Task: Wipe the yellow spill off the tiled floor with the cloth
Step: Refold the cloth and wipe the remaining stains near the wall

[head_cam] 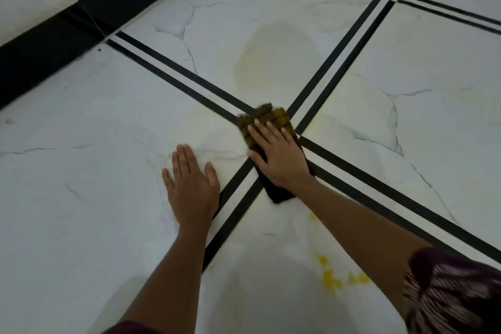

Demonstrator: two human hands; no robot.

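The yellow spill (332, 280) shows brightest as a cluster of blobs on the near tile, close to the person's right forearm. A small fleck lies between those blobs and the cloth, and a pale yellowish film (273, 59) spreads over the far tile beyond the crossing. The cloth (273, 116) lies on the tiled floor (81, 171) where the black stripes (379, 192) cross, its far end mustard-stained and its near end dark.

The right hand (279, 154) presses on the cloth palm down, fingers straight and slightly spread, curled round nothing. The left hand (191, 184) lies flat on bare tile just beside it, fingers straight, apparently as a prop.

The wipe looks partly done, with the near blobs untouched. To do it well, the person should keep the palm flat so pressure is even, draw the cloth in overlapping strokes, and lead with the darker, seemingly cleaner end, since the stained end would likely only smear. The joints along the stripes may hold liquid and deserve a slow pass. The propping hand is best kept off the wet film.

A black skirting (40, 57) runs along the floor's far left edge.
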